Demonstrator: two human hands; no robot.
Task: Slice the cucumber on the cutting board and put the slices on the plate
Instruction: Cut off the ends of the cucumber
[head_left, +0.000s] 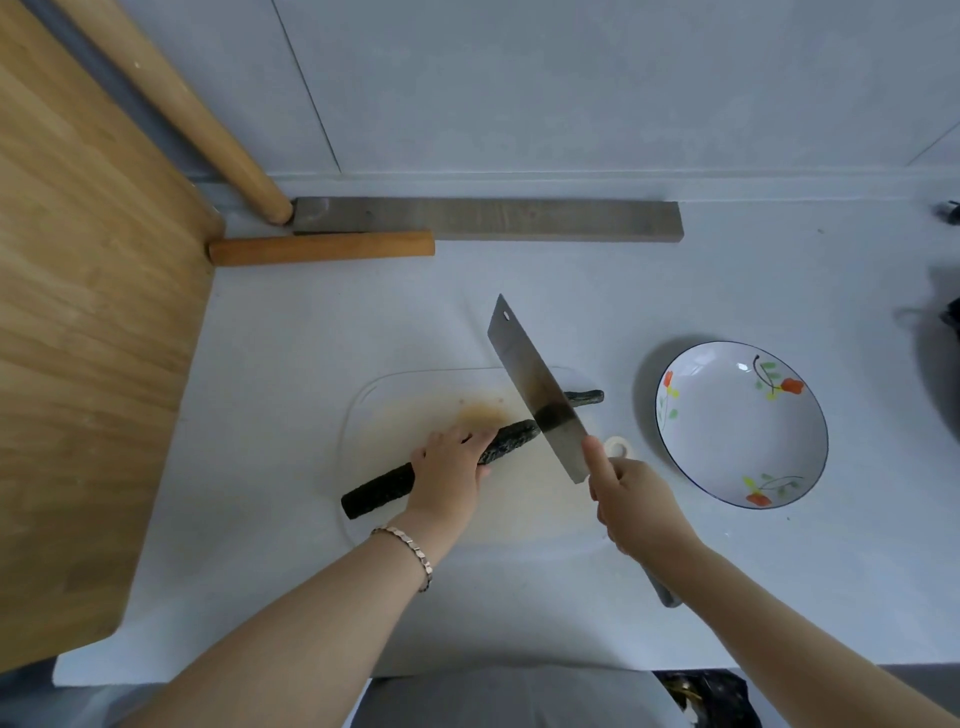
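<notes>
A dark green cucumber lies slantwise across the pale cutting board. My left hand grips its middle from above. My right hand holds the handle of a cleaver, with the forefinger laid along the blade. The blade crosses the cucumber near its right part, and the cucumber's thin end shows beyond the blade. The white plate with flower prints stands to the right of the board and holds nothing. A small pale round thing lies at the board's right edge, beside the knife.
A large wooden board leans at the left. A grey bar and two wooden rolling pins lie along the back wall. Dark objects sit at the far right edge. The counter's front edge runs just below my forearms.
</notes>
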